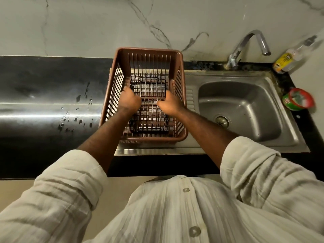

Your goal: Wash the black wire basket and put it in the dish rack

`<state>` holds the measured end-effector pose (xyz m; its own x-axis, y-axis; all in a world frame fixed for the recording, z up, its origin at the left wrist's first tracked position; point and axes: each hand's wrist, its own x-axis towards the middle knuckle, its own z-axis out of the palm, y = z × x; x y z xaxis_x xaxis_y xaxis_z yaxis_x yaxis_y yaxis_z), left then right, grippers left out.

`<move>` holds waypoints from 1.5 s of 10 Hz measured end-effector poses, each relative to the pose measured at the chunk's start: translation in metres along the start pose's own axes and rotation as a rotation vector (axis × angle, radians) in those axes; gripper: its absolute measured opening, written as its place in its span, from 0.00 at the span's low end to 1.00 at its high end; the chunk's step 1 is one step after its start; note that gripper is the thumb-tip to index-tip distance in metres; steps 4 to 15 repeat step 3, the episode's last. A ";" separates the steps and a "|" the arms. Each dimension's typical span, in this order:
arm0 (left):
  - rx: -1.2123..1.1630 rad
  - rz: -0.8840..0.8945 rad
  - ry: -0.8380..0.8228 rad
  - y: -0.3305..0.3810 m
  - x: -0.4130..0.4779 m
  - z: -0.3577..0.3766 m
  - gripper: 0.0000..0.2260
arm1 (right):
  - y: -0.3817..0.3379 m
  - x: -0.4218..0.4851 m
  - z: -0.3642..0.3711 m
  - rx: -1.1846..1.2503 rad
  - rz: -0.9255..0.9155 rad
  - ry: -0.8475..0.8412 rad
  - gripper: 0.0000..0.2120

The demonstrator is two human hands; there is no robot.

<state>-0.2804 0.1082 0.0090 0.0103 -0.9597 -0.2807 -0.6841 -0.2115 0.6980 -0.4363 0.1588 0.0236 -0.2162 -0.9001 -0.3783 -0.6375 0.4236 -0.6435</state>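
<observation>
The black wire basket lies inside the brown plastic dish rack, which stands on the sink's drainboard. Both of my hands reach down into the rack. My left hand grips the basket's left side with curled fingers. My right hand grips its right side, near the middle. The basket's looped handles show at its far and near ends. My hands hide the middle of the basket.
A steel sink with a drain lies right of the rack, under a curved tap. A bottle and a round tub stand at the far right. The dark counter on the left carries water drops.
</observation>
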 end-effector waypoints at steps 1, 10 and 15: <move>0.034 0.219 0.096 0.023 -0.008 0.011 0.27 | -0.008 -0.001 -0.014 -0.078 -0.208 0.154 0.33; -0.018 0.519 0.086 0.083 -0.028 0.032 0.30 | 0.006 -0.004 -0.058 -0.129 -0.414 0.413 0.24; -0.018 0.519 0.086 0.083 -0.028 0.032 0.30 | 0.006 -0.004 -0.058 -0.129 -0.414 0.413 0.24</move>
